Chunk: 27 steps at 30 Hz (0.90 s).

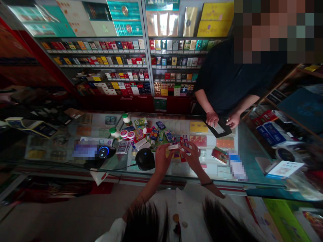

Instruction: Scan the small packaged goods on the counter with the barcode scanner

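Note:
Over the glass counter [118,168], my left hand [163,157] and my right hand [193,155] together hold a small white box [173,147] by its two ends. Its print is too small to read. Just beyond my fingers lies a loose pile of colourful candy and gum packs [153,134]. Two white jars with green caps, one of them a green-capped jar [126,119] at the back, stand at the pile's left. A round black device [145,159] sits close beside my left hand, with a cable running left.
Across the counter a person in dark clothes touches a black pad [221,128]. A scanner with a blue light ring [103,152] stands at left. A small red-green box [219,155] and a blurred-out phone lie at right. Shelves of cigarette packs [121,60] fill the back wall.

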{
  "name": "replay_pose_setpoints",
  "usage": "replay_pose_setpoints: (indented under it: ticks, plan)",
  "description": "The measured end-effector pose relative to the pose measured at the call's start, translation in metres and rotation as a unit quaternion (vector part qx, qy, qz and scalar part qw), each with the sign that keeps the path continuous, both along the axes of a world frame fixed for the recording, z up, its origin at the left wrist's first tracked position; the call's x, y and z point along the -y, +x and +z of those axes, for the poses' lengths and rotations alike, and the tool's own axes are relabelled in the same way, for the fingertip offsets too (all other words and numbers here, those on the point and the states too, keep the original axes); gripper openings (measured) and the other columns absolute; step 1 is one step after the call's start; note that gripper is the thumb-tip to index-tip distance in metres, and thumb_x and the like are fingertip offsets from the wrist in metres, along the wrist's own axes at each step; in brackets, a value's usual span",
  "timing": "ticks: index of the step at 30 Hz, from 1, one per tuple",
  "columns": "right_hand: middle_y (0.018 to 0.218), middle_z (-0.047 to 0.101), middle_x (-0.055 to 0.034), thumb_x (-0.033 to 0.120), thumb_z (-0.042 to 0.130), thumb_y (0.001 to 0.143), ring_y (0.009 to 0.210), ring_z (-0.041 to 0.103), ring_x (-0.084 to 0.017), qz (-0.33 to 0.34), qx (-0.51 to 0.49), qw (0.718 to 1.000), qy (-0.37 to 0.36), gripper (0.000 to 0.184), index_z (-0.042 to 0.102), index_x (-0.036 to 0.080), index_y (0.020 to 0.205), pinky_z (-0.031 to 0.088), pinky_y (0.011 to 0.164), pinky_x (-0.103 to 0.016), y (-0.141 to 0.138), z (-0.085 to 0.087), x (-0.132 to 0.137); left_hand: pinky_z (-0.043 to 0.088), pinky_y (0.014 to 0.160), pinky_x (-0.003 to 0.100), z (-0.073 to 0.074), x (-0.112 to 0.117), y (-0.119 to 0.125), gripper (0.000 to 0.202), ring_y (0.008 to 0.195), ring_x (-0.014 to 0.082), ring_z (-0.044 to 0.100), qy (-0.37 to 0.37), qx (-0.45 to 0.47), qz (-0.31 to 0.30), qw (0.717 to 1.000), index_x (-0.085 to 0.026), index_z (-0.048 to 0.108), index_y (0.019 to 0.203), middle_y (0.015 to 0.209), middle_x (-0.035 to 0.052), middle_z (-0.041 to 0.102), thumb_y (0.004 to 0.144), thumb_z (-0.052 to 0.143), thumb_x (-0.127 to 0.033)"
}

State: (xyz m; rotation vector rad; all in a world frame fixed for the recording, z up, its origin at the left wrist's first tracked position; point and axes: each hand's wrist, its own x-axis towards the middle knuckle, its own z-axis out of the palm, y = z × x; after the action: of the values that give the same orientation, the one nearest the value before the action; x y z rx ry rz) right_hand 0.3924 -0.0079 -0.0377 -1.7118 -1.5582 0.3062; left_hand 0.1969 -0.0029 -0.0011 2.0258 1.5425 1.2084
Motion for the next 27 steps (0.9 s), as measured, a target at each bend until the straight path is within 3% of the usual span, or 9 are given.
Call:
replay_pose_setpoints:
  ticks: [5, 9, 14, 17, 22, 27]
  plan:
    - [0.145, 0.059, -0.0037, 0.05, 0.055, 0.097, 0.136, 0.047, -0.029, 0.019, 0.007, 1.0, 0.008, 0.031, 0.079, 0.036, 0.112, 0.017, 0.119, -0.056, 0.0, 0.002, -0.003, 0.052, 0.103, 0.042, -0.006, 0.001, 0.005, 0.029, 0.116, 0.0257, 0.064, -0.021, 0.065, -0.006, 0.998, -0.023, 0.067, 0.121, 0.119, 0.0079, 0.073, 0.094, 0.068, -0.032]
    - [0.151, 0.055, -0.0013, 0.049, 0.053, 0.098, 0.139, 0.042, -0.029, -0.015, 0.087, 0.996, 0.014, 0.033, 0.076, 0.039, 0.119, 0.008, 0.121, -0.058, -0.004, 0.0, -0.002, 0.053, 0.102, 0.042, -0.019, -0.005, 0.011, 0.024, 0.112, 0.0246, 0.067, -0.031, 0.083, 0.012, 0.996, -0.022, 0.069, 0.116, 0.115, 0.0077, 0.073, 0.093, 0.066, -0.026]
    - [0.162, 0.044, -0.0033, 0.049, 0.05, 0.098, 0.145, 0.035, -0.032, -0.011, 0.197, 0.98, -0.001, 0.05, 0.054, 0.042, 0.148, 0.005, 0.121, -0.06, -0.01, 0.009, 0.005, 0.054, 0.099, 0.042, -0.028, -0.016, 0.018, 0.025, 0.11, 0.0256, 0.068, -0.042, 0.054, 0.026, 0.997, -0.022, 0.072, 0.116, 0.113, 0.0076, 0.075, 0.093, 0.063, -0.019]
    - [0.166, 0.038, -0.0047, 0.047, 0.046, 0.101, 0.147, 0.033, -0.032, -0.011, 0.227, 0.974, -0.003, 0.053, 0.046, 0.042, 0.154, 0.004, 0.121, -0.06, -0.012, 0.016, 0.012, 0.052, 0.103, 0.046, -0.026, -0.018, 0.019, 0.027, 0.115, 0.0281, 0.065, -0.021, 0.009, 0.043, 0.999, -0.023, 0.072, 0.119, 0.114, 0.0078, 0.075, 0.094, 0.062, -0.022]
    - [0.166, 0.037, -0.005, 0.041, 0.043, 0.103, 0.148, 0.034, -0.032, -0.021, 0.246, 0.969, 0.021, 0.05, 0.047, 0.045, 0.153, 0.001, 0.122, -0.06, -0.013, 0.022, 0.02, 0.051, 0.102, 0.047, -0.029, -0.02, 0.018, 0.028, 0.115, 0.0291, 0.064, -0.012, -0.019, 0.051, 0.998, -0.024, 0.072, 0.121, 0.112, 0.0075, 0.074, 0.095, 0.062, -0.026]
    - [0.166, 0.039, -0.0035, 0.042, 0.046, 0.103, 0.149, 0.033, -0.03, -0.018, 0.265, 0.964, 0.034, 0.045, 0.052, 0.048, 0.148, -0.003, 0.122, -0.061, -0.013, 0.023, 0.021, 0.054, 0.1, 0.042, -0.039, -0.026, 0.023, 0.028, 0.112, 0.0258, 0.067, -0.012, 0.029, 0.042, 0.999, -0.02, 0.071, 0.121, 0.114, 0.0091, 0.074, 0.096, 0.059, -0.025]
